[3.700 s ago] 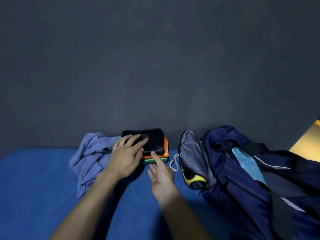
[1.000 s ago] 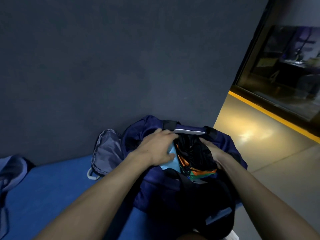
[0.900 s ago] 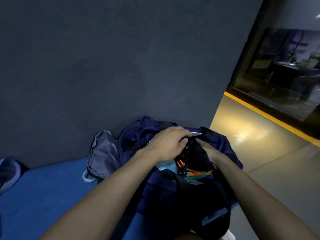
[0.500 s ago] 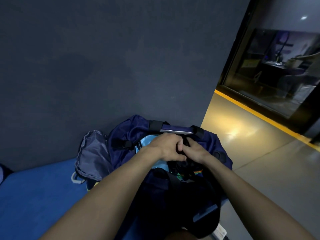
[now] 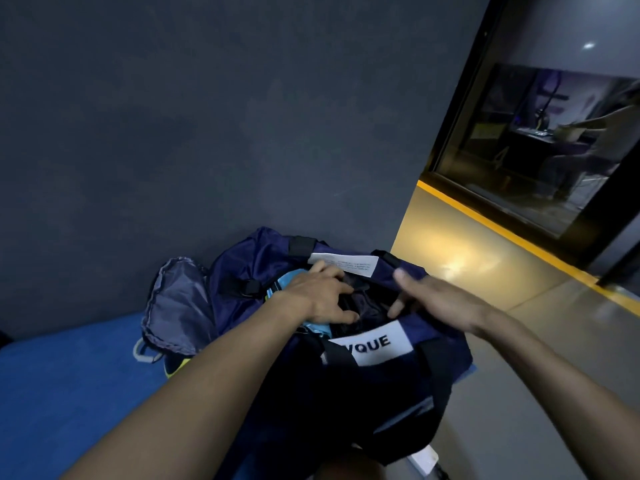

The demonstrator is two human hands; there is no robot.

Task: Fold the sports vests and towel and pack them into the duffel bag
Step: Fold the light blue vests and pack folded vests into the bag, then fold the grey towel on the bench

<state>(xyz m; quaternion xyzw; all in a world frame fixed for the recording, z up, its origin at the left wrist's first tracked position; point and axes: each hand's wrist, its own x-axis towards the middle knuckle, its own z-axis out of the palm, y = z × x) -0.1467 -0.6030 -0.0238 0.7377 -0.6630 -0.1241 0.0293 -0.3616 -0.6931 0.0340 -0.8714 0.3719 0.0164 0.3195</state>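
Vests gone down into the duffel bag; both hands easing off at its mouth

The orange and green stack that showed in the opening half a second ago is now out of sight inside the duffel bag [image 5: 349,358], lower centre of the frame, so the vests look packed; the left hand [image 5: 318,296] rests spread on the dark lining with nothing gripped, and the right hand [image 5: 440,303] has lifted clear, fingers loose. The towel is out of frame, so by my reading it remains to fold. A grey drawstring pouch [image 5: 176,306] slumps at the bag's left on the blue mat [image 5: 69,375], beside a yellow-edged shoe [image 5: 175,367]; the white label [image 5: 375,344] flops near the opening
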